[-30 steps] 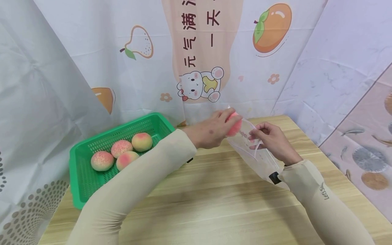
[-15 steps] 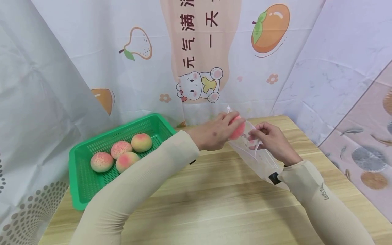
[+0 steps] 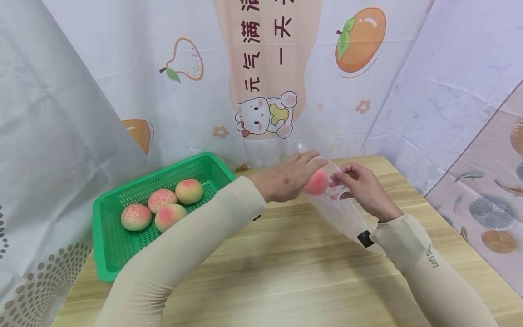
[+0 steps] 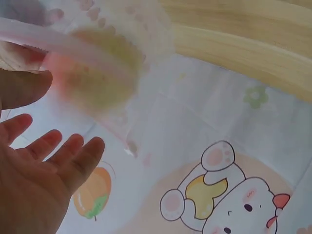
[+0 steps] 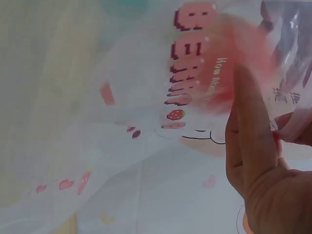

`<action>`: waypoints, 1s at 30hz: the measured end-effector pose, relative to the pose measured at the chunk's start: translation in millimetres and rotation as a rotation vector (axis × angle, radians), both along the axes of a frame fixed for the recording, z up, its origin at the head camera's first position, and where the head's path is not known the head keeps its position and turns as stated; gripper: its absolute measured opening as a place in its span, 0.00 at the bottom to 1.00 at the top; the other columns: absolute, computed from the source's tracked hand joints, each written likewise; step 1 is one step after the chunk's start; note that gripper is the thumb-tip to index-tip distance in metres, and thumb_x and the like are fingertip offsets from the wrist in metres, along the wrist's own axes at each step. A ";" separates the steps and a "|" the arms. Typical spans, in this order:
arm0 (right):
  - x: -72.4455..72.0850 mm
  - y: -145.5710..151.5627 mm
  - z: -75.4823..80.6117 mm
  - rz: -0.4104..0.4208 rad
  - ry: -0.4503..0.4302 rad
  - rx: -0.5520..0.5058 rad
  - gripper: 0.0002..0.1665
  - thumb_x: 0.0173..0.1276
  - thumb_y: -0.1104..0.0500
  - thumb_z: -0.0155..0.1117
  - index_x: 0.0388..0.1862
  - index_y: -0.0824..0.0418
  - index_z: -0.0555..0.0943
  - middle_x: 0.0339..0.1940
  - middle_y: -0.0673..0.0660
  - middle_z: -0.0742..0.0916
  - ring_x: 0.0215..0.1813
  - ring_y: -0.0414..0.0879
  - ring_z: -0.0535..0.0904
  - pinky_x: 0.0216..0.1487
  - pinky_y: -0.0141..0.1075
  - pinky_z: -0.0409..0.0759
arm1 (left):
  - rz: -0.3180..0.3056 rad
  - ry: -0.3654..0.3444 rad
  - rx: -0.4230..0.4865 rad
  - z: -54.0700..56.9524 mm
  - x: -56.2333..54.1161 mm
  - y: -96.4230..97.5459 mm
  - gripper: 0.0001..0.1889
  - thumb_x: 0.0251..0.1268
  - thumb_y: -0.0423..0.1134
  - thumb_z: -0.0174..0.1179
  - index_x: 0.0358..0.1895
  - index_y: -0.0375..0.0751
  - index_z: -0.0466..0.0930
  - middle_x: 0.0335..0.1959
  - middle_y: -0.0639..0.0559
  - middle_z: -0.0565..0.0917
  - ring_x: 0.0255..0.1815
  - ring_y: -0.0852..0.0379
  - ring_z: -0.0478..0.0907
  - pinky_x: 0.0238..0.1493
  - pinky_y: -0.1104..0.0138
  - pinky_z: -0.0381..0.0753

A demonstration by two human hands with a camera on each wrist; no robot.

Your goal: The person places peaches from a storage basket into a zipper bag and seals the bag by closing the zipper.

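Observation:
A pink peach (image 3: 317, 183) sits inside a translucent plastic bag (image 3: 333, 213), below its mouth. My left hand (image 3: 286, 178) is beside the bag's opening with its fingers extended and nothing between them. In the left wrist view the peach (image 4: 100, 68) shows blurred through the plastic, apart from the spread fingertips (image 4: 92, 148). With thumb and fingers, my right hand (image 3: 363, 187) pinches the edge of the bag's mouth. From the right wrist, pink lettering and small hearts show on the bag (image 5: 131, 146), and the right fingers (image 5: 251, 112) lie against the plastic.
A green perforated basket (image 3: 100, 245) on the left of the wooden table (image 3: 261, 281) holds several peaches (image 3: 136, 216). A white printed curtain (image 3: 196, 109) hangs behind the table, and another patterned cloth (image 3: 486, 190) hangs on the right.
The peach has left my left fingers and dropped lower into the bag. My left fingers have straightened near the opening. My right hand has barely moved.

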State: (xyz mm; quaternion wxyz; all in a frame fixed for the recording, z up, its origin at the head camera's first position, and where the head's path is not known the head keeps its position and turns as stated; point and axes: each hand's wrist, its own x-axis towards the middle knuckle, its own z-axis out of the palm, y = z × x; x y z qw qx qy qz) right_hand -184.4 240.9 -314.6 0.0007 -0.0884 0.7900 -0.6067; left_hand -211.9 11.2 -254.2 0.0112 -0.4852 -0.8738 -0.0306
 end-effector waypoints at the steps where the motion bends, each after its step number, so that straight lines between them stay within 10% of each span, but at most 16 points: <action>1: -0.2 -0.1 -0.5 0.001 0.006 -0.004 0.14 0.80 0.59 0.53 0.47 0.72 0.69 0.44 0.58 0.83 0.44 0.41 0.84 0.41 0.41 0.87 | -0.001 0.008 0.003 0.0 -0.8 -0.6 0.38 0.68 0.27 0.58 0.77 0.44 0.52 0.76 0.42 0.57 0.74 0.45 0.58 0.71 0.58 0.66; 16: -2.2 10.6 2.3 -0.061 0.075 -0.022 0.20 0.80 0.51 0.51 0.49 0.70 0.69 0.45 0.53 0.83 0.45 0.38 0.83 0.41 0.40 0.87 | 0.236 -0.103 0.026 -1.0 -12.6 -53.1 0.36 0.73 0.38 0.58 0.79 0.47 0.51 0.79 0.45 0.52 0.77 0.46 0.53 0.69 0.54 0.68; 30: -4.5 12.5 4.6 -0.059 0.083 -0.032 0.19 0.80 0.52 0.53 0.49 0.70 0.69 0.43 0.50 0.83 0.45 0.39 0.82 0.39 0.37 0.87 | 0.275 -0.059 -0.022 -13.3 -15.9 -103.2 0.37 0.72 0.41 0.61 0.78 0.41 0.53 0.77 0.38 0.54 0.76 0.40 0.55 0.73 0.51 0.62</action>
